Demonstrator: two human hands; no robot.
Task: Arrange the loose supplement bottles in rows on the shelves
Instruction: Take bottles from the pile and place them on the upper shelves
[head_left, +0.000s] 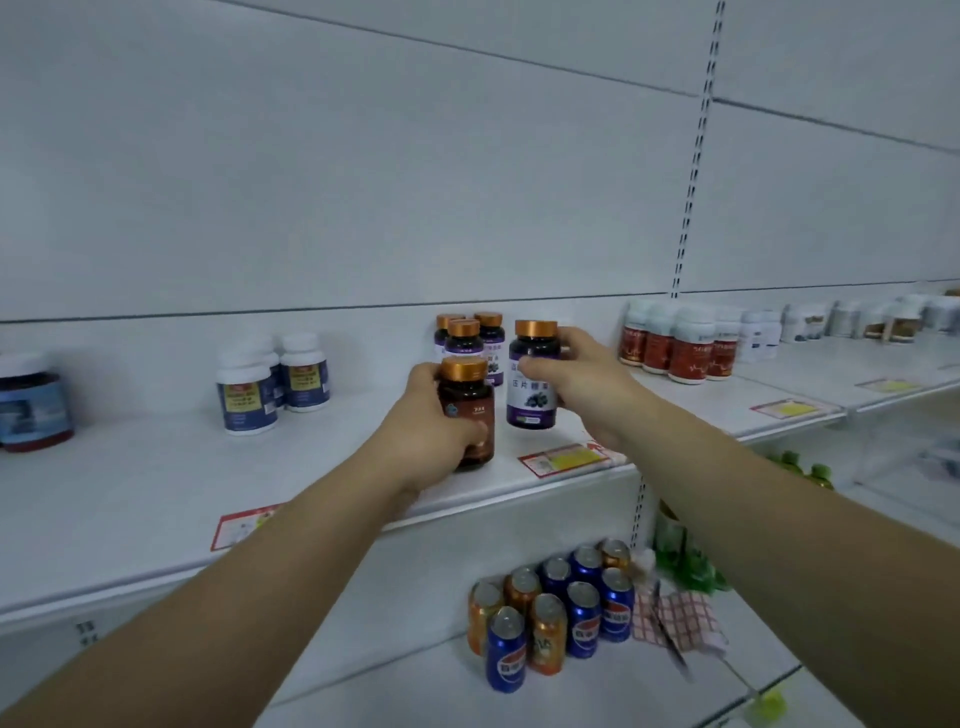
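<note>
My left hand grips a brown supplement bottle with a copper cap, near the front edge of the white shelf. My right hand holds a dark purple-labelled bottle with a copper cap, just right of the brown one. Whether either bottle rests on the shelf I cannot tell. Behind them stand three similar copper-capped bottles against the back wall.
White bottles with blue labels stand to the left, a large dark jar at the far left. Red-labelled white bottles and more bottles sit to the right. Soda cans and a checked cloth lie on the lower shelf.
</note>
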